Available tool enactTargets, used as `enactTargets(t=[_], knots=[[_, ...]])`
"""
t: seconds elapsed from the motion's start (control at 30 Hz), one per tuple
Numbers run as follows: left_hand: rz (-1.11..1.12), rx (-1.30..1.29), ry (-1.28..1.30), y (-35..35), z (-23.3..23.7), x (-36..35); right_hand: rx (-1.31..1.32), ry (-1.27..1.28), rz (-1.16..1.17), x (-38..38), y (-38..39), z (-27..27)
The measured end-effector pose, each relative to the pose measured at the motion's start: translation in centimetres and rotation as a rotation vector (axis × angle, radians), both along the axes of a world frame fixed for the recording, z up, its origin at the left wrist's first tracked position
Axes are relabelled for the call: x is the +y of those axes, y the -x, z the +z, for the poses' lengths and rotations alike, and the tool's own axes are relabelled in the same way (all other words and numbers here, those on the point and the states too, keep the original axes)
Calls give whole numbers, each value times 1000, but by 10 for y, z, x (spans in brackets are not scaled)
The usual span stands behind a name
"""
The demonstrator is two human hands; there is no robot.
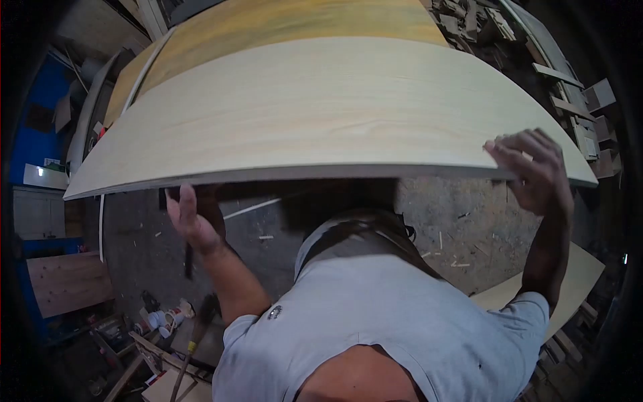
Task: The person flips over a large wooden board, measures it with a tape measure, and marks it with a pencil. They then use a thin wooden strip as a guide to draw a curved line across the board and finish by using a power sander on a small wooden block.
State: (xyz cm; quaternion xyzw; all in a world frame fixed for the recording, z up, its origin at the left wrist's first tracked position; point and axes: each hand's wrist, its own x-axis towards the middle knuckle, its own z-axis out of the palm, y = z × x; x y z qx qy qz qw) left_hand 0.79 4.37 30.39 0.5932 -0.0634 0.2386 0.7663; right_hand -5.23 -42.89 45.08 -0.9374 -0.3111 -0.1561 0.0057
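Note:
A wide, pale wooden board (335,107) spans the view in front of my chest, its long near edge facing me. At the left part of that edge is my left hand (194,218), palm up, with the thumb raised against the edge and the other fingers partly hidden beneath the board. My right hand (536,164) is at the right end, its bent fingers over the top face and the palm at the edge. Beyond the board lies a yellowish wooden sheet (295,43), partly covered by it.
Wood scraps (462,20) are heaped at the back right. Another pale sheet (576,281) lies behind my right arm. White tubs (164,320) and a long-handled tool (191,345) are at lower left. Chips litter the concrete floor (449,221). A reddish plywood panel (70,285) stands left.

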Motion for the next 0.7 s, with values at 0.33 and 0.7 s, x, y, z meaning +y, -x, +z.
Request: enactTargets(t=[0.33,0.7], knots=[[-15,-154,260,-58,41,-21,-137,-21,-35,-6,-35,45],[-103,-266,374,-142,119,-39,-556,-278,-109,-47,-95,68]])
